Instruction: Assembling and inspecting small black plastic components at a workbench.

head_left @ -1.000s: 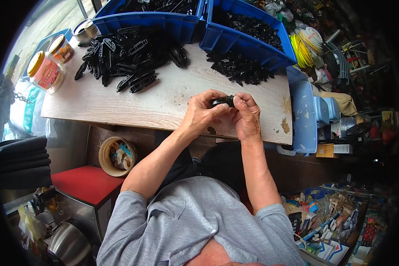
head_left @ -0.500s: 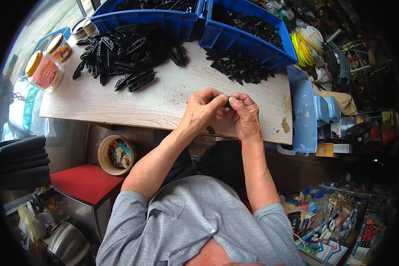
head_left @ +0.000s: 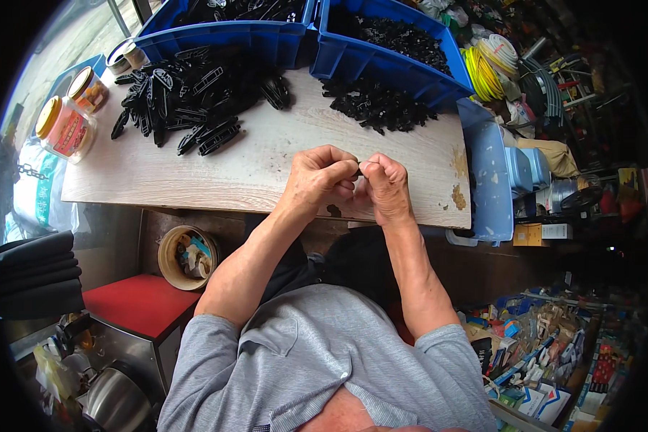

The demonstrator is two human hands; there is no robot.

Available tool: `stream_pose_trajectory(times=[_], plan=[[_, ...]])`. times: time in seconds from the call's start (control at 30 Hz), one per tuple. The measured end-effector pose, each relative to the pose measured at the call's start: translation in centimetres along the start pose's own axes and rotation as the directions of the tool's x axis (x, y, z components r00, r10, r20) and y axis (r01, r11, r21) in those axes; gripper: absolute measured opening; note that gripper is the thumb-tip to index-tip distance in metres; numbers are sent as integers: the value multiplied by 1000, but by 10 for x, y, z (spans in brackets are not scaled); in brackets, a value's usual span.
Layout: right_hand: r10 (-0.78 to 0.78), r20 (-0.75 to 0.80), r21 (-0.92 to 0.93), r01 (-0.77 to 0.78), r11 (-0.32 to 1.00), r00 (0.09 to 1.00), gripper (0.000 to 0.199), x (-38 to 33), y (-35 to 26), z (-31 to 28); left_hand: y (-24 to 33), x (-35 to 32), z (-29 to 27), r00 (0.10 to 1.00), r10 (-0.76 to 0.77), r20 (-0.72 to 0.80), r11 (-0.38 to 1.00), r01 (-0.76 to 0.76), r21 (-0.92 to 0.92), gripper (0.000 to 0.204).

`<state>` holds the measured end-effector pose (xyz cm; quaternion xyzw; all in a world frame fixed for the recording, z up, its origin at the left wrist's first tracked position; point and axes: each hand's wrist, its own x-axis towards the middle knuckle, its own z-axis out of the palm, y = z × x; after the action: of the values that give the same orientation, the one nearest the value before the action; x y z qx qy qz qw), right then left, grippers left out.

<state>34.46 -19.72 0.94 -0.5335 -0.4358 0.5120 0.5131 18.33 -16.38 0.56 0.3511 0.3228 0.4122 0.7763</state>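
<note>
Above the table's near edge, my left hand [head_left: 315, 180] and my right hand [head_left: 389, 191] meet, fingertips almost touching. Thumbs and forefingers of both are pinched on a small black plastic part [head_left: 359, 168], mostly covered by the fingers, so its shape cannot be made out. Beyond them on the pale wooden table [head_left: 266, 162] lies a heap of small black plastic pieces [head_left: 381, 106]. Farther left is a heap of long, slim black plastic parts [head_left: 194, 90].
Two blue bins holding black parts, the left bin [head_left: 227, 42] and the right bin [head_left: 389, 70], line the far edge. Lidded jars [head_left: 66, 129] stand at the left end. A waste bucket [head_left: 169, 263] and red-topped cabinet [head_left: 140, 304] are below left; a pale blue tub [head_left: 491, 180] adjoins the right.
The view has shifted slightly, so the table and hands sit a little differently. Both hands stay together, and less of the black part shows between the fingertips.
</note>
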Motion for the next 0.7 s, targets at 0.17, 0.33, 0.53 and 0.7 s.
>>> stream_pose_trajectory(times=[0.17,0.33,0.53,0.7], plan=[[9,-57,133,-1,991,998,26,-3,-1,-9,2,11,5,980,195,-26,935,-178,306,17],[101,-385,241,-6,971,917,30,2,1,-72,-1,62,13,636,743,209,101,-415,904,16],[160,-696,272,50,961,700,49,5,-23,-130,-14,102,10,717,579,387,-213,-325,921,9],[196,-677,243,-37,969,710,40,6,-15,-113,-19,99,3,637,668,384,-178,-364,914,9]])
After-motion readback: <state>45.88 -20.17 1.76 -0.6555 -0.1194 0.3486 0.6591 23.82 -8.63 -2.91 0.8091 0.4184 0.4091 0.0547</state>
